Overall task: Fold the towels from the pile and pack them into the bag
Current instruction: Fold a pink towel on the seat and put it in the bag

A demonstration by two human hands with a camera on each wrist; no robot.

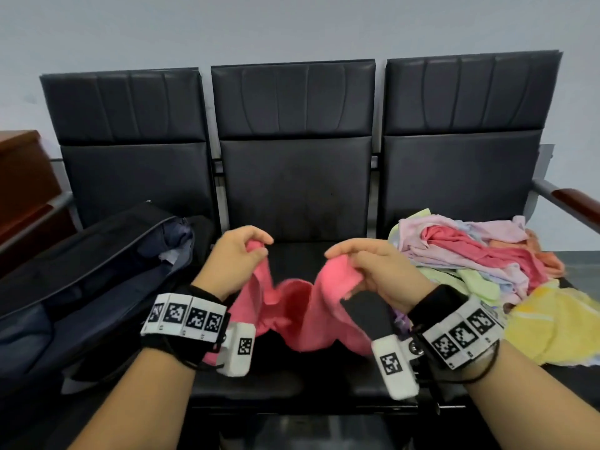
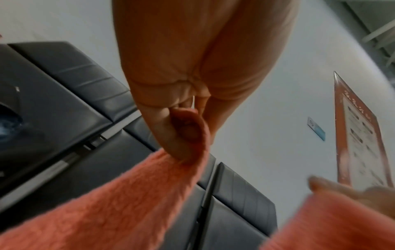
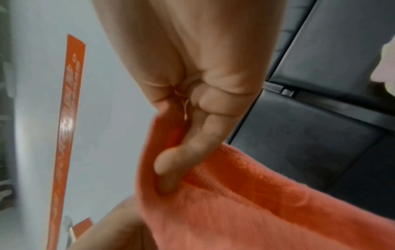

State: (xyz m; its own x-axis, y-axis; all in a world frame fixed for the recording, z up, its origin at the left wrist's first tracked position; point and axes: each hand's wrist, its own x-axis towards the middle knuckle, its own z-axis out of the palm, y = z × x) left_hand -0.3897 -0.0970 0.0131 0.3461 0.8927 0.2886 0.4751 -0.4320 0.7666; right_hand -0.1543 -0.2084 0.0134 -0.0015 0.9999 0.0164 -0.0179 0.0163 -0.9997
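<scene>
A pink towel hangs slack between my two hands above the middle seat of a black bench. My left hand pinches one upper corner of it, my right hand grips the other. In the left wrist view the fingers curl round the pink towel. The right wrist view has a finger pressed into the pink towel. A pile of towels, pink, lilac, green and yellow, lies on the right seat. A dark bag lies unzipped on the left seat.
Three black padded seats with backrests stand against a pale wall. A metal and wood armrest closes the bench's right end. A brown wooden cabinet stands at the far left. An orange poster hangs on the wall.
</scene>
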